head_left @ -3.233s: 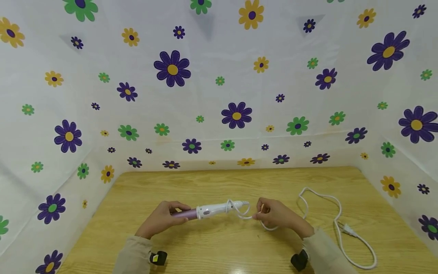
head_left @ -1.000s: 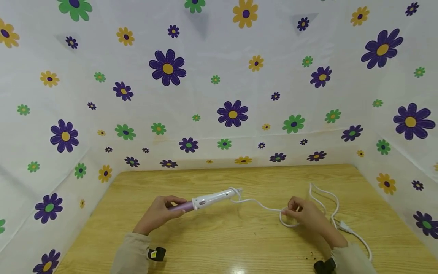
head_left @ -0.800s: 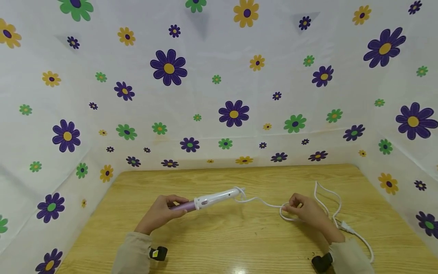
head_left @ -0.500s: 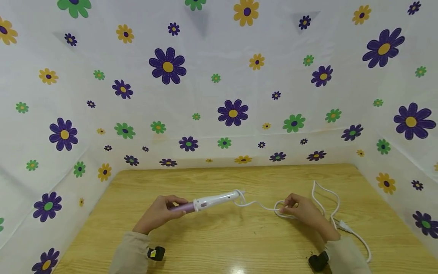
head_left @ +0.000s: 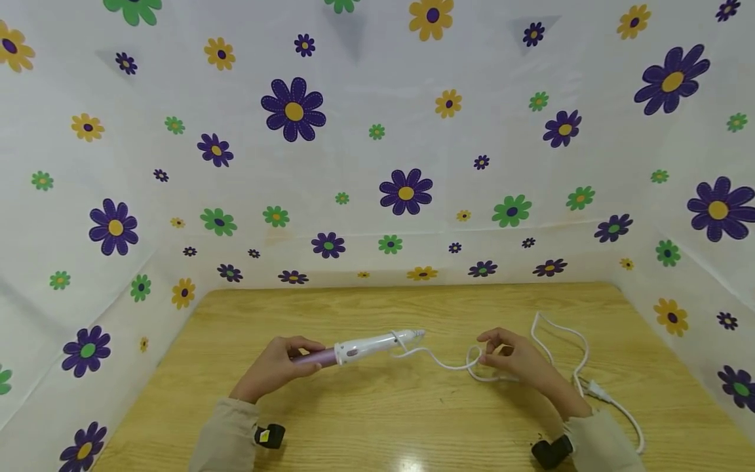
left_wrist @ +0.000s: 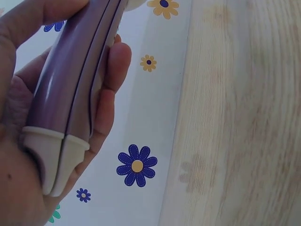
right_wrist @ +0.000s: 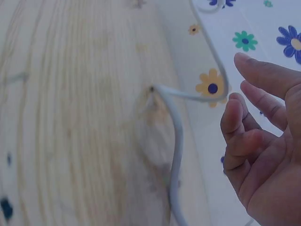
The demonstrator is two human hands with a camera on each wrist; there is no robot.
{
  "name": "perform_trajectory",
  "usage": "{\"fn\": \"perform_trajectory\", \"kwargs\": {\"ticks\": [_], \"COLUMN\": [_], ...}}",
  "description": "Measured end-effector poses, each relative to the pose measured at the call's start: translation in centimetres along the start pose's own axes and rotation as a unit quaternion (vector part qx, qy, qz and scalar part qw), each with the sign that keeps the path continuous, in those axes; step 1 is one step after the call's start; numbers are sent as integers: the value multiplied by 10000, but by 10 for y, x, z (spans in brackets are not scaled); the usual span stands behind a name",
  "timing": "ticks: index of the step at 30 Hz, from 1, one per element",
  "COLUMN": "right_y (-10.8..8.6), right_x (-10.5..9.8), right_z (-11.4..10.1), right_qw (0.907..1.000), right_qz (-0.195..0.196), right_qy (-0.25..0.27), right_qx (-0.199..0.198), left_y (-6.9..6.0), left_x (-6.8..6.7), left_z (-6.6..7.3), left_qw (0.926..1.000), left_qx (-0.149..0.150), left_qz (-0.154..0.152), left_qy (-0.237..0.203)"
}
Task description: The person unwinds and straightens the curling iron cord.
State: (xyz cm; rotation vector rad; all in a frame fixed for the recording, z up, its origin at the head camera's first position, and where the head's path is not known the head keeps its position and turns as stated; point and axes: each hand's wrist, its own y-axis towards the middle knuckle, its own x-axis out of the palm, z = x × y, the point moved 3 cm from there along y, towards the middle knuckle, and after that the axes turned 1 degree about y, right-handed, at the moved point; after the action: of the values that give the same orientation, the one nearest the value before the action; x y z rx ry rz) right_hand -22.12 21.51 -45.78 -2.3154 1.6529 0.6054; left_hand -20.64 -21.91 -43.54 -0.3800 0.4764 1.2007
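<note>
My left hand grips the purple end of a hair straightener, held at a slight tilt above the table. In the left wrist view the straightener shows two purple halves side by side with white tips, fingers and thumb around them. Its white power cord loops over the handle's far end and runs right. Beside a small loop of it is my right hand. The right wrist view shows that hand with thumb and index finger apart, other fingers loosely bent, nothing between them; the cord passes alongside.
A wooden table lies below, enclosed by a white flowered cloth at the back and sides. The cord's far length and its plug lie on the right, beyond the right forearm.
My right hand has moved right from near the handle over the last seconds, drawing out the cord. Its fingers have now parted from the cord. The left hand keeps its grip on the straightener.
</note>
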Motion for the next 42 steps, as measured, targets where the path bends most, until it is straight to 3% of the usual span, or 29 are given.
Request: {"fn": "perform_trajectory", "kwargs": {"ticks": [6, 18, 34, 42], "right_y": [3, 25, 22, 17], "right_x": [14, 71, 77, 75], "right_z": [-20, -43, -42, -40], "right_qw": [9991, 9918, 9919, 9950], "right_qz": [-339, -1225, -1196, -933], "right_qy": [259, 343, 414, 297], "right_qx": [26, -92, -122, -218], "left_y": [-1, -4, -4, -2], "left_x": [0, 0, -2, -1], "left_z": [-2, -2, -4, -3], "left_qw": [10000, 10000, 10000, 9999], "left_qx": [-16, -5, 12, 88], "left_qz": [-11, -47, -30, -57], "left_qy": [-34, 78, -56, -96]}}
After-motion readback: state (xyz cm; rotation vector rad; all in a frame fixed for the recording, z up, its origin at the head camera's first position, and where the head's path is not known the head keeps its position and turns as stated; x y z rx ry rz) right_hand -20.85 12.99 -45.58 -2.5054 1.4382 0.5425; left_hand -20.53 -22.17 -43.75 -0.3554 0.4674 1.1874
